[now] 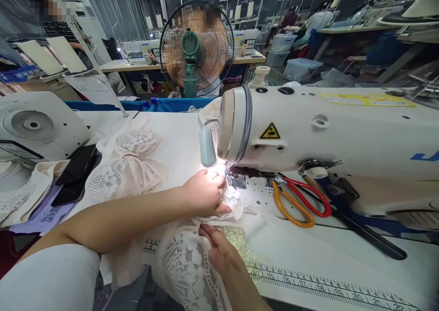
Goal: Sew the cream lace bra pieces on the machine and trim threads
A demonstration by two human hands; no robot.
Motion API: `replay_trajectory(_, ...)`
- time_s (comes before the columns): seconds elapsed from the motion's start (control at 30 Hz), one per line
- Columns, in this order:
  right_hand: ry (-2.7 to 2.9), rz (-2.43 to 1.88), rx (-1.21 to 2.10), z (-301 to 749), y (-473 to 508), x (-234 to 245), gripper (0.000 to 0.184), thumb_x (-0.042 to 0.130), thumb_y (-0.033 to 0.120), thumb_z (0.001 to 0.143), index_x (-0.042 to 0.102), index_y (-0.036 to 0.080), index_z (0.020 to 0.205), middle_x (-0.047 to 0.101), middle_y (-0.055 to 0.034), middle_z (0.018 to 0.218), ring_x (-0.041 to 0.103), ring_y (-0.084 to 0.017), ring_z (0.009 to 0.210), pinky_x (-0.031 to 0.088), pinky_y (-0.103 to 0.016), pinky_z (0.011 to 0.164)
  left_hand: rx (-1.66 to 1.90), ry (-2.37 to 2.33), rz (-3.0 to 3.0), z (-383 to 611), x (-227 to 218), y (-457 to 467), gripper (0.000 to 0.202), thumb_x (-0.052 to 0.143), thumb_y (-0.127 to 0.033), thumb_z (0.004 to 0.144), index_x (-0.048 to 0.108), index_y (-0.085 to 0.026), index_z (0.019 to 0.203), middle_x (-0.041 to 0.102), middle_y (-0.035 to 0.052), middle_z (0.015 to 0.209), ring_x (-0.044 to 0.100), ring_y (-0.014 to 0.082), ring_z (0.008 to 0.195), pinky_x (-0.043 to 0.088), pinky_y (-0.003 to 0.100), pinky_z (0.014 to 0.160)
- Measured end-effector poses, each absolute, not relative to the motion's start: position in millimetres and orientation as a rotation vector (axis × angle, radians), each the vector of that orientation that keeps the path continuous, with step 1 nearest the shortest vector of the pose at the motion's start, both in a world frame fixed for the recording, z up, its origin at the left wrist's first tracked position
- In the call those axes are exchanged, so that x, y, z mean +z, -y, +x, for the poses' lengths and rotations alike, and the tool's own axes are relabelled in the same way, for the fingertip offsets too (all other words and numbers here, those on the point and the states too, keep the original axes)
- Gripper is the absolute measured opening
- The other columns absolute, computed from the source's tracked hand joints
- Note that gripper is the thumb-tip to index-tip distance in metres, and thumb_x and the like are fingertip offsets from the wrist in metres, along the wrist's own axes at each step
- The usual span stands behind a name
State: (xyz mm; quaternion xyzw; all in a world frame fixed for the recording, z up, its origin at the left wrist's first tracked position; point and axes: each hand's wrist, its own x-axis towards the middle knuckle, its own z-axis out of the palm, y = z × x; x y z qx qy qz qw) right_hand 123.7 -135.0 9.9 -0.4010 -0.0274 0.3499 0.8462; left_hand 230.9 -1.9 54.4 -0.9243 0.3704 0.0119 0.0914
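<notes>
A cream lace bra (187, 260) lies under the sewing machine (329, 132), one moulded cup hanging at the table's front edge. My left hand (206, 193) is curled over the lace close to the lit needle area, fingertips pressed together on the fabric. Lower down, my right hand (222, 254) grips the edge of the cup, its fingers partly hidden by the fabric. Right of the needle lie scissors (298, 203) with one orange and one red handle, beside a black-handled tool (373, 238).
More lace pieces (125, 164) lie to the left, near a black phone (73, 176) and a second machine (41, 126). A printed ruler (318, 286) runs along the front edge. Behind the table stand a large fan (190, 50) and further workstations with people.
</notes>
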Motion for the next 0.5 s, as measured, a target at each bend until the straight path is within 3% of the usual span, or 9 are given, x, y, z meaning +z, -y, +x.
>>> replay_trajectory(0.3,-0.023,-1.134,0.747,125,137,20,0.067,0.057,0.062,0.074,0.048,0.026,0.131,0.039,-0.0026,0.144,0.028,-0.027,0.134,0.026,-0.043,0.109,0.072,-1.086,-2.689,240,47,0,0.058,0.042,-0.057,0.084,0.065,-0.007,0.102,0.058,0.0176,0.100,0.052,0.0279,0.088,0.041,0.033,0.064)
replay_trajectory(0.37,0.001,-1.277,0.734,125,143,25,0.061,0.049,0.063,0.079,0.050,0.028,0.130,0.042,-0.0018,0.142,0.030,-0.026,0.133,0.024,-0.042,0.110,0.113,-1.119,-2.649,242,51,-5,0.060,0.043,-0.056,0.085,0.060,-0.005,0.112,0.058,0.0186,0.104,0.051,0.0286,0.091,0.040,0.033,0.065)
replay_trajectory(0.43,0.177,-1.477,0.675,128,157,27,0.050,0.042,0.058,0.086,0.054,0.029,0.125,0.055,-0.0033,0.130,0.044,-0.024,0.124,0.034,-0.039,0.104,0.201,-1.132,-2.655,244,57,-10,0.058,0.047,-0.051,0.085,0.050,-0.009,0.126,0.058,0.0171,0.107,0.052,0.0267,0.091,0.039,0.031,0.066)
replay_trajectory(0.5,0.473,-1.753,0.461,139,175,27,0.039,0.043,0.047,0.088,0.059,0.028,0.119,0.067,-0.0055,0.106,0.061,-0.022,0.098,0.050,-0.034,0.084,0.302,-1.133,-2.716,244,63,-15,0.047,0.048,-0.040,0.087,0.046,-0.020,0.131,0.058,0.0123,0.108,0.053,0.0232,0.088,0.038,0.029,0.066)
